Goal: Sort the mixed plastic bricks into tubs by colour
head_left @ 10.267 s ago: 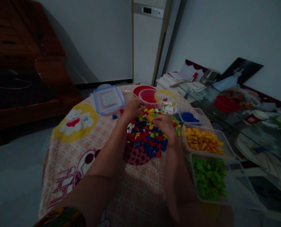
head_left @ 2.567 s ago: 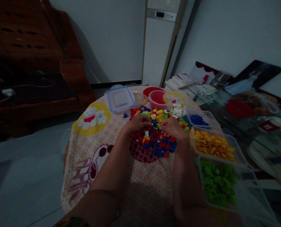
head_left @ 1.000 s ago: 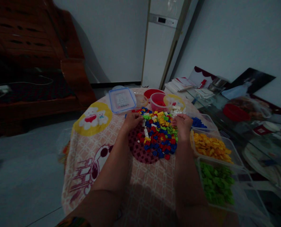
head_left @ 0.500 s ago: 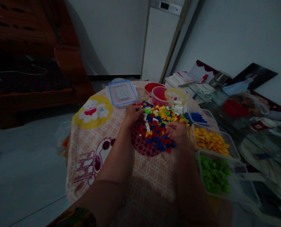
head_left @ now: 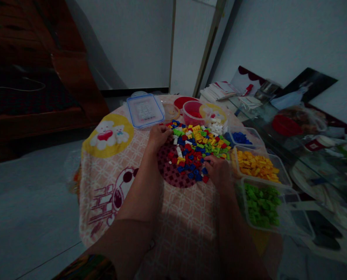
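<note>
A heap of mixed toy building bricks in red, blue, yellow, green and white lies on the patterned tablecloth. At the heap's left edge is my left hand, its fingers curled together beside green and white bricks; whatever they hold is hidden. My right hand reaches the near right side of the heap, thumb and fingers drawn together just above a blue brick. Too little shows between those fingertips to name anything in them.
On the right stand clear boxes of blue bricks, yellow bricks and green bricks. White bricks lie behind the heap, near a round pink tub. A blue-rimmed lid lies back left. A cluttered glass table adjoins.
The view has shifted slightly, so everything sits a little further left and higher. My right hand's fingers have drawn closer together over the near bricks. The left hand stays by the heap's left edge.
</note>
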`<state>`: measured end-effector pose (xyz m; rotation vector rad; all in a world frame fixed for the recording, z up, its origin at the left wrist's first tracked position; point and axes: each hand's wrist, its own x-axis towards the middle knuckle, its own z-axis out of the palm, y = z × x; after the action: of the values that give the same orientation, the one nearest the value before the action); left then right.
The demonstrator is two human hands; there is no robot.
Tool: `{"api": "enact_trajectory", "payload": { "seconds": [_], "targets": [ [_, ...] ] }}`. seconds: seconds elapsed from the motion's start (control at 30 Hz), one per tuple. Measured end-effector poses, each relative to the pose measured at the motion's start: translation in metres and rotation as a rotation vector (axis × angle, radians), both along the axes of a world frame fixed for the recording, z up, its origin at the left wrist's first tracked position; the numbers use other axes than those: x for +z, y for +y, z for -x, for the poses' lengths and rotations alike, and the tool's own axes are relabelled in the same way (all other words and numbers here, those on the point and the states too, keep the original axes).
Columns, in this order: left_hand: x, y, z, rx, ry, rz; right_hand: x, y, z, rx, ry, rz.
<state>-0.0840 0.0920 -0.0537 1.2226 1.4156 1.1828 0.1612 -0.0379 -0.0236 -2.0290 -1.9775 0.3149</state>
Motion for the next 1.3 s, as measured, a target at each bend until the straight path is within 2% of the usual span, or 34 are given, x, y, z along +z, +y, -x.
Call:
{"api": "enact_trajectory", "payload": {
  "seconds": [0.13,0.27,0.4,0.57,0.8,0.93,1.13,1.23,1.3],
  "targets": [
    [0.000,0.000,0.001,0.006,0.001,0.005,0.008,-0.009,-0.004,0.147,-0.016,0.108],
    [0.004,-0.002,0.001,0.012,-0.007,0.005,0.014,-0.019,-0.003,0.287,-0.168,0.231],
    [0.007,-0.005,0.001,0.026,-0.023,0.004,0.014,-0.021,0.001,0.266,-0.315,0.251],
    [0.007,-0.006,0.001,0.018,-0.018,-0.005,0.013,-0.021,0.004,0.242,-0.376,0.251],
    [0.003,-0.003,0.003,0.023,-0.009,-0.024,0.029,-0.024,0.022,0.204,-0.383,0.342],
    [0.003,-0.001,0.003,0.020,-0.006,-0.012,0.032,-0.025,0.026,0.197,-0.395,0.318],
    [0.002,0.001,0.004,0.021,-0.036,-0.017,0.025,-0.024,0.019,0.232,-0.363,0.285],
    [0.001,0.002,0.006,0.015,-0.038,-0.029,0.024,-0.017,0.016,0.237,-0.260,0.203],
    [-0.001,0.002,0.007,0.010,-0.035,-0.031,0.024,-0.008,0.014,0.200,-0.163,0.083]
  ]
}}
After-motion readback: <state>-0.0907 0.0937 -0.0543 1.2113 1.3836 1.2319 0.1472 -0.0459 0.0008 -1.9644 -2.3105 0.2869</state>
